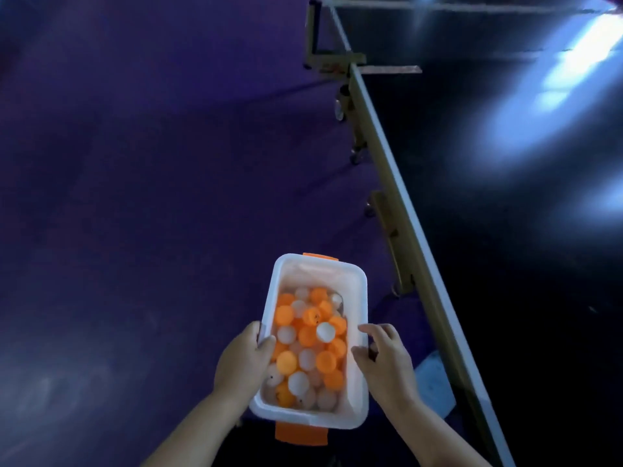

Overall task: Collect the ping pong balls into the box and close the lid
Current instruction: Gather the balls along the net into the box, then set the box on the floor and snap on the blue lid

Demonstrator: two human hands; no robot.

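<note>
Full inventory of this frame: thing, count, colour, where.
box: one, white, lid off, held over the floor
latches: two, orange, one on each short end of the box
ping pong balls: dozens, orange and white, inside the box
table tennis table: one, dark with a pale edge line, right side
net post: one, dark, at the table's edge, top centre
floor: purple, left and centre
pale object: one, bluish white, low beside the table; cannot identify it
left hand: grips the box's left rim, thumb inside
right hand: at the box's right rim, grip unclear
</note>
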